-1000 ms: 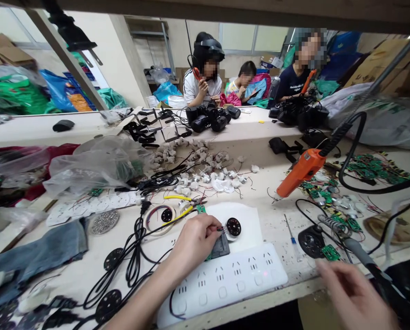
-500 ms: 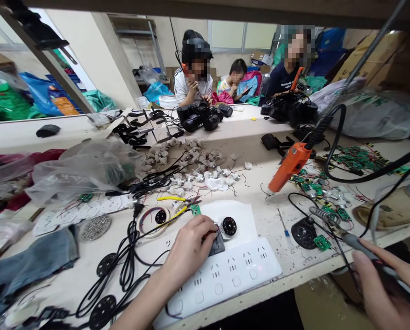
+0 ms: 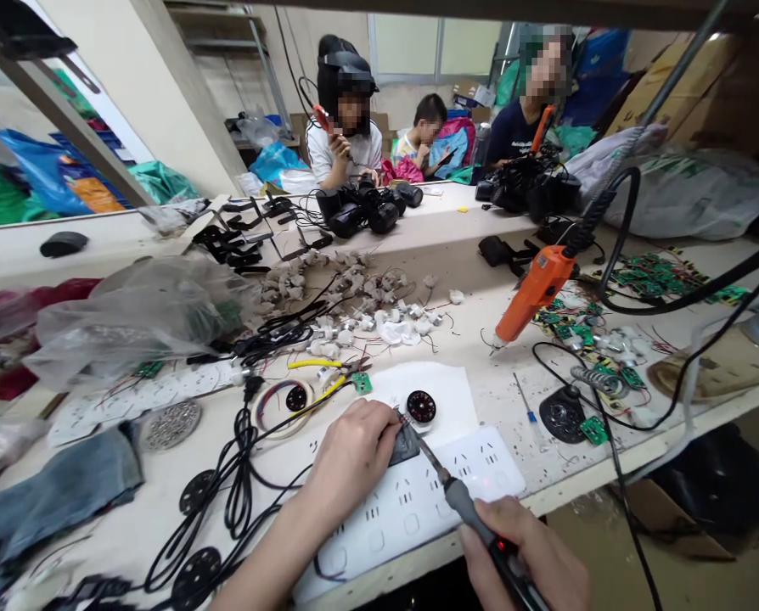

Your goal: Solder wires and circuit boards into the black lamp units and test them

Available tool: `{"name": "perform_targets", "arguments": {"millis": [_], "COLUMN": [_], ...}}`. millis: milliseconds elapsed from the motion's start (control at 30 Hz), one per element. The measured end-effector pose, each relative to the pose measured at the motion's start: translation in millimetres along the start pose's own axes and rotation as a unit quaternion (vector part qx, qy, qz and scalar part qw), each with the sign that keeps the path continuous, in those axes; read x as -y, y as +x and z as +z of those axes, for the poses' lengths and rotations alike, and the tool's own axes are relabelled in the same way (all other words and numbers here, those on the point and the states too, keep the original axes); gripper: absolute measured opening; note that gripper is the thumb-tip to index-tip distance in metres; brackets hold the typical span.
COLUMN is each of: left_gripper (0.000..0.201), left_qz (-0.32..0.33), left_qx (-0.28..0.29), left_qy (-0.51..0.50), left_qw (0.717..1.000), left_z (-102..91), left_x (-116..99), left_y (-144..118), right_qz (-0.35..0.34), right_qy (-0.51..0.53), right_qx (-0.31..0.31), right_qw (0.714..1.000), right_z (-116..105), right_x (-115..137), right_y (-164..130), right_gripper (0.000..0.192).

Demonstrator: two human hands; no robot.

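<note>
Head view, largest first: a long pale, speckled workbench (image 3: 494,390) fills the frame, with a crumpled clear plastic bag (image 3: 143,318) at middle left and a white multi-socket power strip (image 3: 411,509) along the lower centre edge. An orange glue gun (image 3: 532,293) hangs tip-down at right of centre, above scattered green circuit boards (image 3: 647,280). Tangled black cables (image 3: 239,475) lie left of the left hand (image 3: 351,458), which is closed on a small dark circuit module (image 3: 406,445) resting on white paper (image 3: 443,395), just above the strip. At the bottom edge the right hand (image 3: 532,568) is wrapped around a grey-handled soldering iron (image 3: 469,509), its thin tip touching the module. A small black round speaker (image 3: 421,406) sits just beside the module. Yellow-handled cutters (image 3: 328,373) lie above. Three other people sit at the far bench, upper centre.
</note>
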State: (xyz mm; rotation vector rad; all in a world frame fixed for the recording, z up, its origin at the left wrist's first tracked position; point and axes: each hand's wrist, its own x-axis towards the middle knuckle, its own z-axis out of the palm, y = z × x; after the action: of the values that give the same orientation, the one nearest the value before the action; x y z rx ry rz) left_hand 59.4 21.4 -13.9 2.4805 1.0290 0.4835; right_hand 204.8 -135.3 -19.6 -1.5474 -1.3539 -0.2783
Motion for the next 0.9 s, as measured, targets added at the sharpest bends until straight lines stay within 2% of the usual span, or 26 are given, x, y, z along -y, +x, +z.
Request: {"name": "perform_targets", "arguments": {"millis": [333,900], "left_gripper": [0.016,0.020], "left_qz": [-0.026,-0.023], "left_qx": [0.010,0.029], "left_qy": [0.001,0.016], "left_qw": [1.000,0.999], "left_z": [-0.1,-3.9], "left_x": [-2.7,-3.6], "left_y": [-1.6,-1.2], "right_qz": [-0.018,-0.031], "right_qy": [0.076,0.083], "right_qx": [0.058,0.051], "right_qw": [0.995,0.995], "right_z": [19.7,30.6], "right_x": [-10.2,-11.1], "right_y": [7.6,11.5], "right_gripper": [0.004,0.004]}}
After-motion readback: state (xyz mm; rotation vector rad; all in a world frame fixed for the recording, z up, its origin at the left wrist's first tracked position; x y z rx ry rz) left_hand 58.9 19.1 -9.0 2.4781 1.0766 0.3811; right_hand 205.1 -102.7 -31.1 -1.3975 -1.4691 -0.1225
